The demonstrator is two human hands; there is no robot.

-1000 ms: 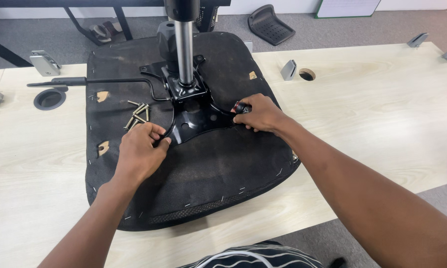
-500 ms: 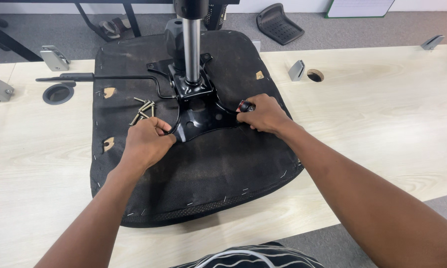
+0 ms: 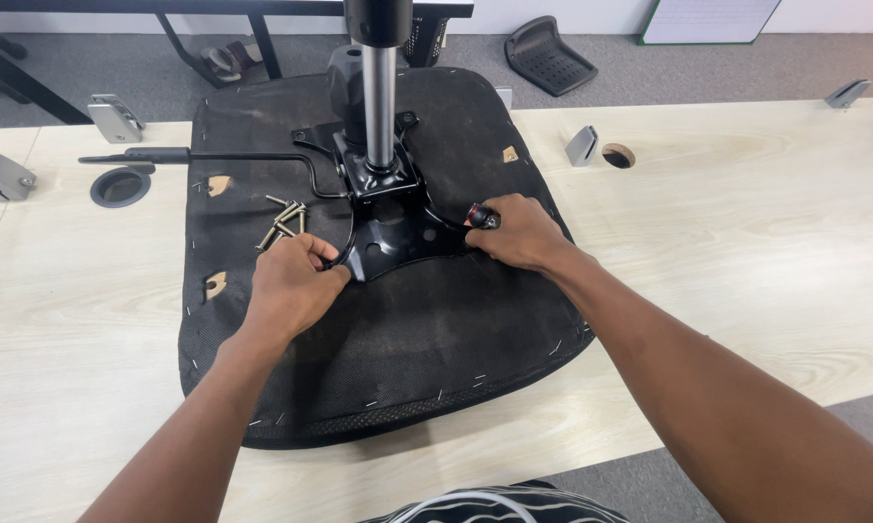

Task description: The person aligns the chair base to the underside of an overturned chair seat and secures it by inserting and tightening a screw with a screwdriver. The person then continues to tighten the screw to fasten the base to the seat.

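An upturned black chair seat [image 3: 388,339] lies on a pale wooden table [image 3: 746,252]. A black metal mechanism plate [image 3: 398,232] sits on it, with a silver gas cylinder [image 3: 379,97] standing upright from it. My left hand [image 3: 291,286] grips the plate's near left corner. My right hand [image 3: 519,232] is closed on a small black tool with a red band [image 3: 482,216] at the plate's right corner. Several loose bolts [image 3: 281,221] lie on the seat left of the plate. A black lever [image 3: 194,156] runs left from the mechanism.
Grey metal brackets [image 3: 115,118] [image 3: 0,172] [image 3: 582,145] [image 3: 848,93] sit near the table's far edge. Round cable holes [image 3: 120,187] [image 3: 617,155] are cut in the tabletop. A black plastic chair part [image 3: 545,53] and shoes [image 3: 225,63] lie on the grey floor beyond.
Both hands hold the same spots on the plate. The view has shifted slightly, so the seat sits a little lower and further right in frame.
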